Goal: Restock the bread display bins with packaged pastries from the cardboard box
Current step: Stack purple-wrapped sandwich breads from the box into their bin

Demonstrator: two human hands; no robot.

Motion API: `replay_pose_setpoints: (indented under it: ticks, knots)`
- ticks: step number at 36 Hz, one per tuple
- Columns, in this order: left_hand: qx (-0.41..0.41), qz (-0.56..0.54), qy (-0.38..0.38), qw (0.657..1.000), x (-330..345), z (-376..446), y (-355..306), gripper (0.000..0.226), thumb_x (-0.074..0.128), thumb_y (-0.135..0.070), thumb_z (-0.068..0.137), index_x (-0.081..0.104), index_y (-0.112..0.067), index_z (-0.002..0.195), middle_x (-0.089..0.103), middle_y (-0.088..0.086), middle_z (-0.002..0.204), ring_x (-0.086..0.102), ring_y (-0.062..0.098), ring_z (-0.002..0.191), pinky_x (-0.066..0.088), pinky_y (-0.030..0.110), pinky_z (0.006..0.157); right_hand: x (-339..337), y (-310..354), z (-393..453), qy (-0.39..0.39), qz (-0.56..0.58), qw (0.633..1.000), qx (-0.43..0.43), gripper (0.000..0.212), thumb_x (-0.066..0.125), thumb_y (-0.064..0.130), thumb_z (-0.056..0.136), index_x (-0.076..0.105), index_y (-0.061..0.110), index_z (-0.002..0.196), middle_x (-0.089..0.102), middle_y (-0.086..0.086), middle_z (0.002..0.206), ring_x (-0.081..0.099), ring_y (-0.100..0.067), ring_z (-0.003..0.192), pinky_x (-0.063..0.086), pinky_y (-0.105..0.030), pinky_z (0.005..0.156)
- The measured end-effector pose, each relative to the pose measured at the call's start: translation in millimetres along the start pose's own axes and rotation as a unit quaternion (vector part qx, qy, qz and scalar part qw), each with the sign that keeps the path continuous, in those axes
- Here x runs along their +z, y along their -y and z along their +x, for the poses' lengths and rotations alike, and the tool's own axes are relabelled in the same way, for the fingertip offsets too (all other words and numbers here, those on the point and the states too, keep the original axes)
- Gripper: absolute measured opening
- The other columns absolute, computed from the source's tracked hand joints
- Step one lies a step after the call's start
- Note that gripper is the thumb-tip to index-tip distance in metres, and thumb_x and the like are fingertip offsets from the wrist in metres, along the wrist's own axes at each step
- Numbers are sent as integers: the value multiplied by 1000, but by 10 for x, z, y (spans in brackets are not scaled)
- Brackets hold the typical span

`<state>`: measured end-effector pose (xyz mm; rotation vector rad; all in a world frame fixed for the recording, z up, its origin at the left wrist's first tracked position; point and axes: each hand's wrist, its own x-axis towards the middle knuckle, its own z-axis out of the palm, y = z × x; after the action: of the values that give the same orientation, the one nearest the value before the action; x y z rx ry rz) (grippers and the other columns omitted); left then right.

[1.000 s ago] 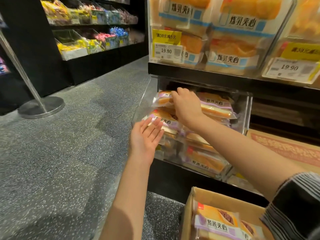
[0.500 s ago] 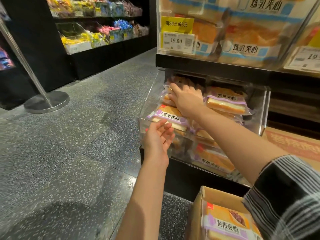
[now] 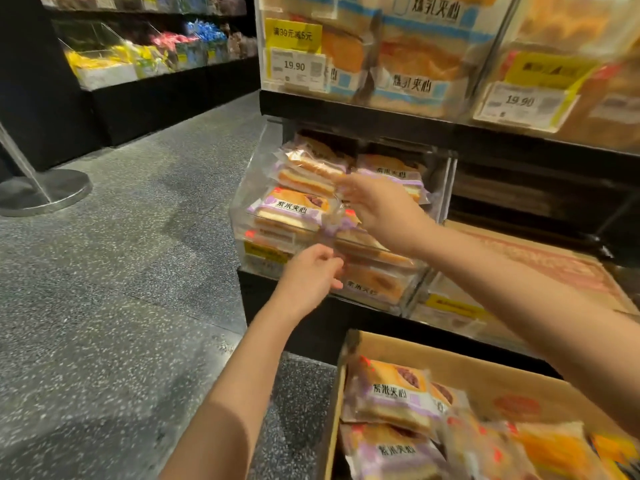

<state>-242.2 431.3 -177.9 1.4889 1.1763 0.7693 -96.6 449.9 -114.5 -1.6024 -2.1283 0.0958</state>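
Note:
A clear acrylic bin (image 3: 258, 178) on the low shelf holds stacked purple-labelled pastry packs (image 3: 294, 209). My right hand (image 3: 384, 209) hovers over the middle of the stack, blurred, with fingers loosely spread and nothing plainly held. My left hand (image 3: 310, 277) is at the bin's front wall, its thumb and curled fingers pinching the rim. The open cardboard box (image 3: 433, 351) stands on the floor at the lower right, below my right forearm. Several more of the same packs (image 3: 394, 393) lie inside it.
Above the bin, upper bins (image 3: 415, 64) hold blue-labelled bread behind 19.90 price tags (image 3: 298, 67). A flat cardboard sheet (image 3: 554, 265) leans at the right. A stanchion base (image 3: 45, 192) stands on the speckled floor at the left, before dark candy shelves (image 3: 145, 60).
My right hand has drawn back from the rear-left packs to the middle of the stack. My left hand went from a flat palm at the front wall to curled fingers on its rim.

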Motion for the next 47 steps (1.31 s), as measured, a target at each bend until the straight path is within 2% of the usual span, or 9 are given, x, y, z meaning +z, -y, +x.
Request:
replay_pose_setpoints:
  ticks: [7,17,26,30,35,39,42,45,47]
  knots:
    - [104,226,169,954,335,-241,46,17,54,-25,96,49,-27,80,59,-8,73,58,-7,62,36,9,52,-347,-116,-1162,74,-11,996,42,31,56,4,92,66,16,118,70,-2,103,64,-15,96,44,-19,79]
    - [120,456,361,804,989,-419,162,31,52,-37,96,58,-25,124,60,-6,112,53,2,82,45,26,82,-54,-455,-2414,168,19,979,113,22,58,9,90,72,14,105,72,1,97,64,-14,88,42,-20,74]
    - [93,521,441,725,1314,-533,349,31,53,-35,96,55,-27,126,58,-5,115,50,11,97,36,24,78,407,-957,-2834,258,-7,951,173,65,59,3,82,40,20,142,52,-8,135,50,-28,123,45,-42,95]
    - [81,524,443,723,1358,-528,396,32,53,-36,96,54,-27,127,58,-7,111,53,12,101,34,24,76,576,-1146,-2823,291,-5,945,147,78,61,-4,73,40,22,143,47,-4,142,41,-23,132,42,-41,101]
    - [78,525,437,726,1380,-500,410,32,52,-39,95,55,-28,125,57,-6,112,47,9,95,35,24,77,736,-1233,-2852,303,-1,946,117,37,63,11,82,54,12,118,54,-8,120,48,-30,118,44,-45,90]
    - [74,504,432,744,1423,-509,407,39,55,-46,92,55,-28,126,55,-11,102,49,8,91,35,20,67,657,-1233,-2831,274,4,956,104,29,58,8,87,55,9,116,59,-8,117,51,-27,112,40,-38,89]
    - [68,453,425,781,1439,-528,375,55,61,-55,84,49,-28,130,59,-10,108,54,5,91,39,11,71,522,-1201,-2794,230,33,965,118,20,59,11,89,54,11,109,61,-8,105,51,-21,99,36,-34,84]
    - [62,370,407,833,1434,-549,305,72,67,-68,68,51,-30,127,62,-11,113,58,6,99,47,26,90,339,-1122,-2729,135,115,976,128,16,66,21,88,55,14,97,62,-2,89,56,-20,85,45,-40,78]
    - [84,326,389,858,1435,-573,239,69,68,-73,63,56,-34,119,64,-17,108,60,2,98,48,23,87,201,-1022,-2670,66,169,972,148,18,71,23,85,57,14,92,62,-4,82,56,-19,77,46,-36,73]
